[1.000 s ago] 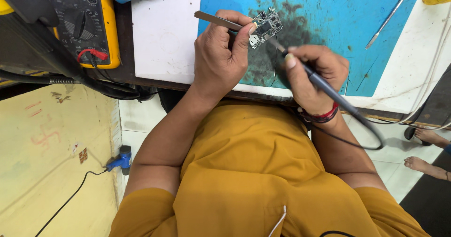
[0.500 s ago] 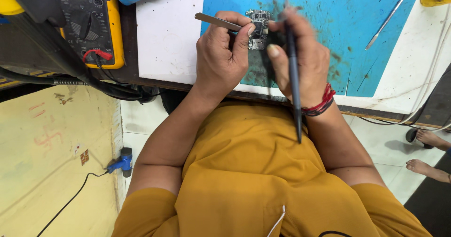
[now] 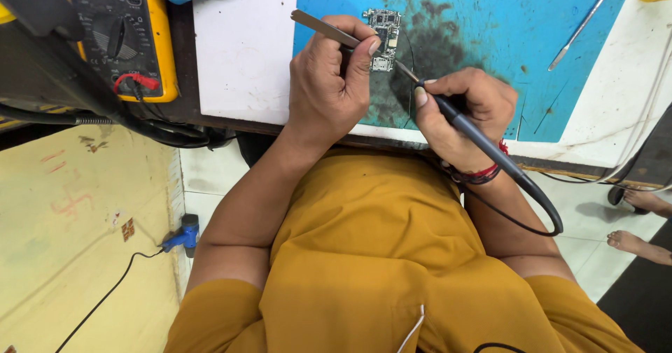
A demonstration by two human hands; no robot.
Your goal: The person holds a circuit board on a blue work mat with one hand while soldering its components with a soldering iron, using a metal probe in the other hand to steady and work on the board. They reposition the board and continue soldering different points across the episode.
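Note:
A small circuit board (image 3: 383, 36) lies on a blue work mat (image 3: 490, 24) stained black around it. My left hand (image 3: 329, 83) grips metal tweezers (image 3: 315, 25) whose tips reach the board's lower edge. My right hand (image 3: 462, 108) holds a dark soldering iron (image 3: 476, 132) like a pen, its thin tip pointing up-left toward the board. The iron's black cord (image 3: 539, 220) loops down past my wrist, which wears a red thread band.
A yellow multimeter (image 3: 126, 38) with a red lead sits at the bench's left. A white sheet (image 3: 245, 45) lies beside the mat. A thin metal tool (image 3: 584, 24) rests at the mat's right. Another person's bare feet (image 3: 637, 244) stand on the floor at the right.
My right hand has swung back from over the board to the right, and the soldering iron has turned from upright to slanting, its tip now aimed at the board. The left hand holds still.

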